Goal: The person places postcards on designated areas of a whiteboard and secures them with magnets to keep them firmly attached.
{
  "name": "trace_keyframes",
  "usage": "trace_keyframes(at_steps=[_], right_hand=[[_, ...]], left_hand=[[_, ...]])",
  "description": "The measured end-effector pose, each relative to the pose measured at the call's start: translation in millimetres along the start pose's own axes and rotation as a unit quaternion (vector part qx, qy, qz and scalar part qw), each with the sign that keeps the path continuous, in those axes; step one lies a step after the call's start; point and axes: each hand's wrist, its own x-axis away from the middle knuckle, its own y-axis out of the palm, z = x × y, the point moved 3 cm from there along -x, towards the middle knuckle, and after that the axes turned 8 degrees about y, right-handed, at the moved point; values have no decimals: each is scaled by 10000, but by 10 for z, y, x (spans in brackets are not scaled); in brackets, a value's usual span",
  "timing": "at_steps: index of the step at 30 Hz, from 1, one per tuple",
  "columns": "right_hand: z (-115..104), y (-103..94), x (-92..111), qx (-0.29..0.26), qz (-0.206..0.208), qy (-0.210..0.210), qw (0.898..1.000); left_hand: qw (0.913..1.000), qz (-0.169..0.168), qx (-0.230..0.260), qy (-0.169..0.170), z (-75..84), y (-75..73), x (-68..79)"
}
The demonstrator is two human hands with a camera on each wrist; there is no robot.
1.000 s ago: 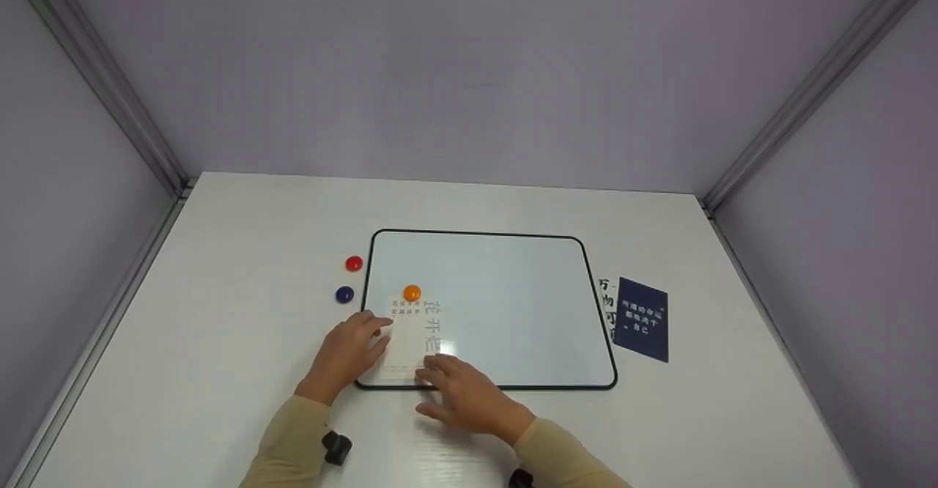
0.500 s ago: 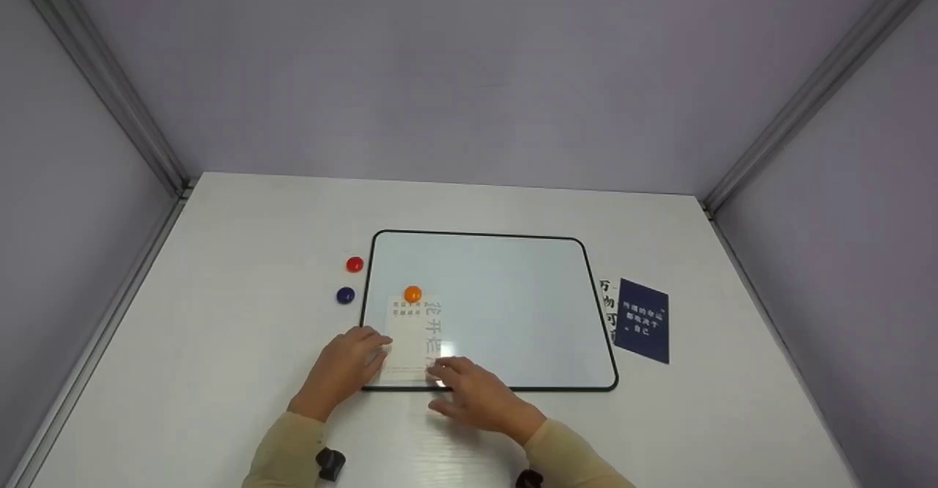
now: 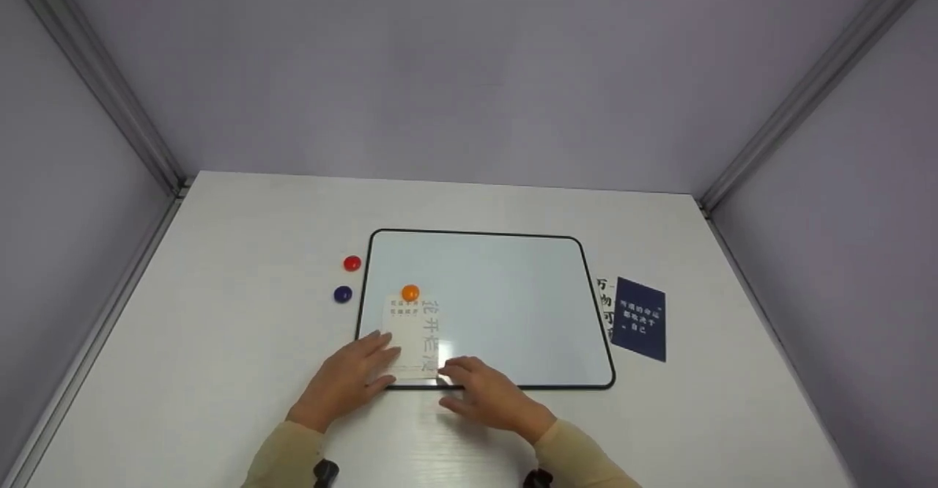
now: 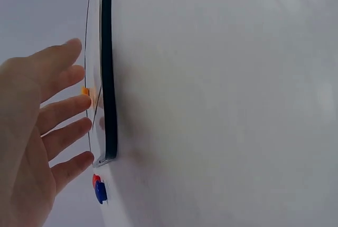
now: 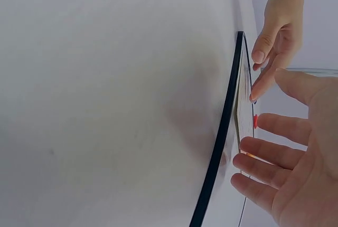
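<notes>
A cream card (image 3: 404, 338) with printed characters lies on the left part of a black-rimmed whiteboard (image 3: 513, 305). An orange round magnet (image 3: 410, 293) sits at the card's top edge. My left hand (image 3: 352, 378) rests at the card's left side, fingers spread and extended; in the left wrist view the left hand (image 4: 42, 116) has its fingertips at the board. At the card's lower right corner is my right hand (image 3: 487, 394), its fingers extended; the right wrist view shows the right hand (image 5: 296, 158) with nothing gripped. Whether those fingertips touch the card I cannot tell.
Left of the board, a red magnet (image 3: 352, 263) and a dark blue magnet (image 3: 343, 294) lie on the white table (image 3: 242, 268). To the right, a navy card (image 3: 640, 319) partly covers a white card with black characters (image 3: 603, 299).
My left hand has moved down along the card's left side, its fingers now over the edge. The right hand has shifted slightly right, uncovering more of the card's printed characters.
</notes>
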Motion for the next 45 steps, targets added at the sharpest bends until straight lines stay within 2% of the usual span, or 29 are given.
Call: trace_keyframes(at_steps=[6,14,26,32,36,45], right_hand=[[49,-25,51,-3,94,-42,9999],[113,-61,94,-173,-91,329,9993],[221,-164,170,-506,-212,345,9979],[256,-203,183,-601,-84,204,9980],[289,-241,191,-684,27,120,9976],[406,-323,227,-640,95,326,9974]], left_hand=[[9992,-320,219,87,0,20,-8],[9977,-588,339,-90,3,57,20],[9958,-443,777,-213,-12,87,22],[9947,-370,918,-274,-27,76,18],[9942,-398,958,-300,-33,83,10],[9924,-552,979,-493,-22,91,-21]])
